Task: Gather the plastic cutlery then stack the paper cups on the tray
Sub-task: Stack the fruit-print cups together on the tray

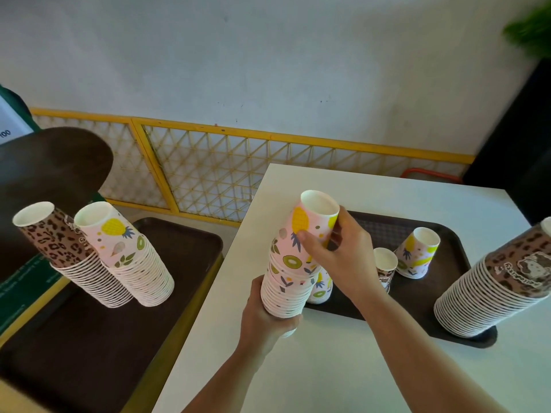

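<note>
Fingers [302, 235] of the right hand [337, 251] are clamped on the top cup of a fruit-print stack [290, 263], while the left hand [265, 320] is wrapped tight round its bottom end (whole stack tilted, held above the white counter [343, 368]). Just behind sits the brown tray [456, 234] with two loose cups [417, 253] upside down and a leopard-print stack [495, 287] at its right end. Well off left, two more stacks [119, 263] lean on another tray [190, 242].
</note>
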The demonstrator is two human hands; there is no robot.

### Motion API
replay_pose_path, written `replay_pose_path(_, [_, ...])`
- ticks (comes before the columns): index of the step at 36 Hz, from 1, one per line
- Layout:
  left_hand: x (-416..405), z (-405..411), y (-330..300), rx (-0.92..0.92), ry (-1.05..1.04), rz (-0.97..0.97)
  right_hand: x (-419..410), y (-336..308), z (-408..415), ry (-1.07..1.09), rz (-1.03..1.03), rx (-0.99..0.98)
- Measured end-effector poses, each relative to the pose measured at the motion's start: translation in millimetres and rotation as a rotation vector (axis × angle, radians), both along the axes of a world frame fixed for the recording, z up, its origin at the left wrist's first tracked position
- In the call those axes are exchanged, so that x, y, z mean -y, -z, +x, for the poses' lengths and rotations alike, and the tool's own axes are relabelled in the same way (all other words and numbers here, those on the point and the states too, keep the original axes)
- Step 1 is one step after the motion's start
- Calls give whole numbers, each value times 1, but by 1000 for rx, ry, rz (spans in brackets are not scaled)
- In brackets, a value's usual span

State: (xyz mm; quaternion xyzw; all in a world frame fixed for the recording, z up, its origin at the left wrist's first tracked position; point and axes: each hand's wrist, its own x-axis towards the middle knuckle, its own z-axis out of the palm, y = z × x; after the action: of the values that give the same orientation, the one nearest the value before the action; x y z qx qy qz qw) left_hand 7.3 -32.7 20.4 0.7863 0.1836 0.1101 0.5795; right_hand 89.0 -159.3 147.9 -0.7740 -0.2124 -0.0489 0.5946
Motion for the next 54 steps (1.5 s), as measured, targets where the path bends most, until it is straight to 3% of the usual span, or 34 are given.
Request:
replay_pose_path(6, [0,-2,0,6,7,27,5,-8,6,74,41,-36])
replay_pose_path(15, [-4,-1,1,23,-9,95,9,-6,17,200,266,-170])
replay_pose_path(24, [-7,1,9,6,-28,73,15,-5,30,185,730,-575])
replay_pose_path(28, [-8,1,9,14,-35,96,19,3,38,249,841,-678])
replay_pose_path(31, [-9,2,8,11,-52,75,22,19,45,356,710,-570])
replay_pose_path(35, [-11,2,9,5,-64,54,24,45,47,494,181,-244])
replay_pose_path(38, [-12,3,10,9,-64,61,19,58,41,454,-24,-160])
replay_pose_path(45, [-9,5,9,23,-69,52,8,81,29,271,-187,-170])
replay_pose_path(50, [-7,8,7,4,-58,29,4,53,16,191,-82,4])
replay_pose_path(54, [-3,9,5,4,-45,-10,0,31,5,2,-104,-2])
